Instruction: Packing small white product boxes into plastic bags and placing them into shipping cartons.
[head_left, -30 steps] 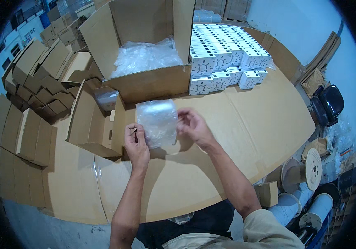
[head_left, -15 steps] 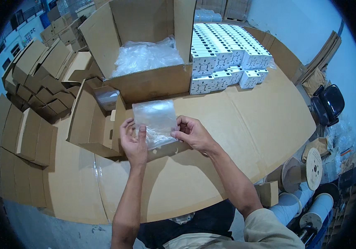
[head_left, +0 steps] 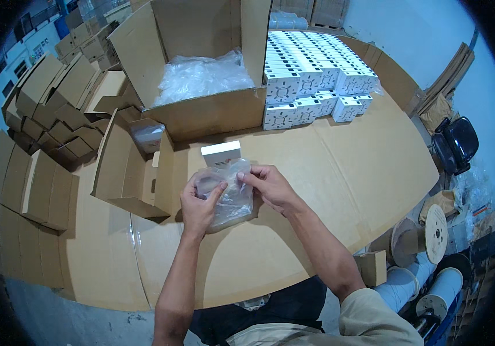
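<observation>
Just right of the small open carton [head_left: 116, 176], in the head view, a clear bag [head_left: 230, 210] is held up: the left hand [head_left: 199, 203] pinches its upper part, thumb on top, and the right hand [head_left: 272, 187] nips its upper right edge. Beyond the bag, also right of the carton, a white box [head_left: 221, 154] is not inside it. Little seems done: one plastic-wrapped piece [head_left: 148, 135] sits within the carton's far end, while stacked white boxes [head_left: 319, 75] are left, farther right. The bag is thin, glossy, crinkled; the box smooth, crisp-edged; the carton matte brown cardboard, straight-walled.
</observation>
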Motion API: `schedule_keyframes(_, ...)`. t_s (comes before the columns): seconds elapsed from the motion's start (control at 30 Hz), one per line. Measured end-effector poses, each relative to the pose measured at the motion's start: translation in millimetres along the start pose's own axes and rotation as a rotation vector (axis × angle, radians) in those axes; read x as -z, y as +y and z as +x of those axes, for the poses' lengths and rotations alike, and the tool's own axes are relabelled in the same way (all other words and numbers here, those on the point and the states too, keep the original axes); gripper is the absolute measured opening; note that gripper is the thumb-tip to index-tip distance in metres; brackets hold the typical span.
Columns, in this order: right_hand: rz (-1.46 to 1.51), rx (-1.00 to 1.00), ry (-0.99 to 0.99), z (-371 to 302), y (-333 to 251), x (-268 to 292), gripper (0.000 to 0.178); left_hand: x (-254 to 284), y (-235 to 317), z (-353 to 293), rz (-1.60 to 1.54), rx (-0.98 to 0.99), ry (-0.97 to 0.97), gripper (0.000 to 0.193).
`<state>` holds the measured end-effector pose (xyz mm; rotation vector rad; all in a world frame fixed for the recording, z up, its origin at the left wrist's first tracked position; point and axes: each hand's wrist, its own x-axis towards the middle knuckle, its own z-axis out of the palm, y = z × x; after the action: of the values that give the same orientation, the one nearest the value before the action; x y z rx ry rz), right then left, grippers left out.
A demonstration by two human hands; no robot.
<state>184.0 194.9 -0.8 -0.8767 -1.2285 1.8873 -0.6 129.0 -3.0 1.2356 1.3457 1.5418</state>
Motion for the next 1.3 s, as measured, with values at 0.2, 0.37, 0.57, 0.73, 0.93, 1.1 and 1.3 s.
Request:
schedule_keyframes(0.2, 0.000, 0.127, 0.032, 4, 7, 6, 0.016, 1, -12, 7, -0.172, 0.041, 0.110, 0.017)
schedule_keyframes(0.37, 0.243, 0.079, -0.028, 0, 1, 0, 0.015, -2, -14, 6, -0.181, -0.035, 0.142, 0.015)
schedule_keyframes(0.57, 0.417, 0.105, 0.031, 4, 6, 10, 0.017, -2, -13, 4, -0.138, -0.041, 0.120, 0.016)
schedule_keyframes(0.73, 0.518, 0.193, 0.130, 5, 9, -1, 0.021, -7, -10, 3, -0.203, -0.077, 0.182, 0.014)
schedule_keyframes(0.93, -0.143, 0.413, 0.291, 7, 31, -35, 0.022, -9, -8, 2, -0.079, -0.143, 0.339, 0.017)
schedule_keyframes(1.1, -0.537, 0.487, 0.403, 0, 26, -42, 0.024, -2, 3, 0, 0.069, -0.049, 0.376, 0.023)
schedule_keyframes(1.3, -0.437, 0.428, 0.377, -3, 22, -40, 0.026, 4, -10, 9, 0.140, -0.258, 0.448, 0.024)
